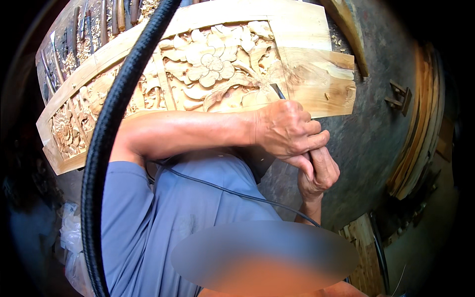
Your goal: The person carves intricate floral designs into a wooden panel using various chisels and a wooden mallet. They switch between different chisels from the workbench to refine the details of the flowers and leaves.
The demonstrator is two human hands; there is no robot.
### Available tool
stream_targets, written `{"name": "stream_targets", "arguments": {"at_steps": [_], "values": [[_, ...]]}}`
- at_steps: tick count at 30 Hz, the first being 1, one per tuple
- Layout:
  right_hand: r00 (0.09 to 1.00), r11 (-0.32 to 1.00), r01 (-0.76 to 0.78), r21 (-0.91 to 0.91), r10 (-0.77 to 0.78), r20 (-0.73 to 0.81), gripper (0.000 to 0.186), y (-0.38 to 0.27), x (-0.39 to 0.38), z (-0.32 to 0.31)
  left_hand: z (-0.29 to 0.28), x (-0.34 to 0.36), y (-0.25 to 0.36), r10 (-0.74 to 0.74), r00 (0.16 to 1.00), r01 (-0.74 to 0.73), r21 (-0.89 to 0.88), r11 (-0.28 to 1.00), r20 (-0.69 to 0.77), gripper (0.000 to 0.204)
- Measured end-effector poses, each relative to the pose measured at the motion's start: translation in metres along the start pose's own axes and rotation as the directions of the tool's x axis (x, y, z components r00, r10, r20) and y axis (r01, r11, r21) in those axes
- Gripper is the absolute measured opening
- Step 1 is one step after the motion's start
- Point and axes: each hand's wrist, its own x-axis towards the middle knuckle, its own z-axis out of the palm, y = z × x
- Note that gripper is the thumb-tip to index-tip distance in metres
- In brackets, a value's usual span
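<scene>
My left hand [287,127] reaches across from the left and is closed around a carving chisel [278,90]. The chisel's dark blade sticks out above my knuckles and points at the carved wooden panel [302,29]. My right hand [319,174] is just below, its fingers closed at the handle end of the same chisel; most of the handle is hidden by the two hands. The blade tip lies over the panel's right part, beside carved leaves and a flower [212,67] in relief. Pale, long and curved, the panel has further carved sections towards the left.
Several chisels [104,22] lie among wood shavings beyond the panel at the upper left. A curved wood piece [349,29] is at the upper right. Curved boards [420,123] stand stacked at right, near a small wooden block [399,97]. A black braided cable [106,128] crosses the view.
</scene>
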Motion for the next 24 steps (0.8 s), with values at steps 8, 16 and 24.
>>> {"name": "stream_targets", "arguments": {"at_steps": [8, 16, 24], "values": [[0.888, 0.808, -0.457, 0.371, 0.388, 0.246, 0.027, 0.007, 0.008, -0.009, -0.001, 0.003, -0.002, -0.078, 0.989, 0.081, 0.021, 0.996, -0.128, 0.063], [0.902, 0.872, -0.401, 0.279, 0.323, 0.286, 0.018, -0.003, 0.038, -0.015, -0.001, 0.003, -0.007, -0.188, 0.968, 0.185, -0.033, 0.982, -0.168, 0.058], [0.911, 0.894, -0.352, 0.277, 0.259, 0.321, 0.011, -0.003, 0.050, -0.016, -0.004, 0.005, -0.005, -0.263, 0.943, 0.255, -0.064, 0.965, -0.203, 0.058]]}}
